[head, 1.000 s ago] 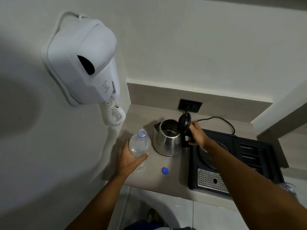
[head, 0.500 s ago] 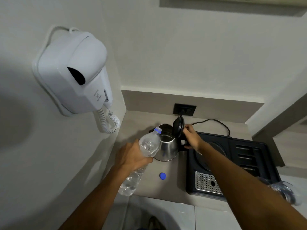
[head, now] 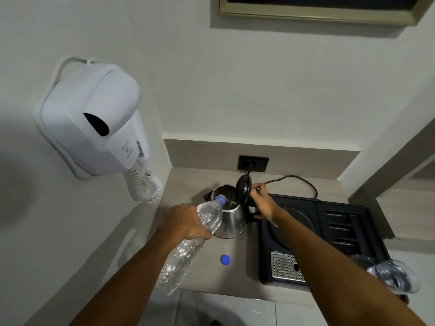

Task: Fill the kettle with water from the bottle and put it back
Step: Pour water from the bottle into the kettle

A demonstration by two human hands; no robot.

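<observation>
Two hands share the work at the steel kettle point(head: 229, 217) on the counter: the left hand point(head: 188, 222) wraps the crinkly clear bottle point(head: 190, 241), mouth tipped over the kettle's rim, while right hand point(head: 261, 202) fingers curl on the handle — pinning the black lid point(head: 243, 188) upright (blue cap point(head: 225, 259) just in front).

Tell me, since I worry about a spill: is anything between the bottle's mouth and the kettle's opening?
Nothing visible is. The kettle lid stands upright, held back by the right hand, so the kettle is open. The left hand tilts the uncapped bottle, neck over the rim. The blue cap lies on the counter, aside.
</observation>
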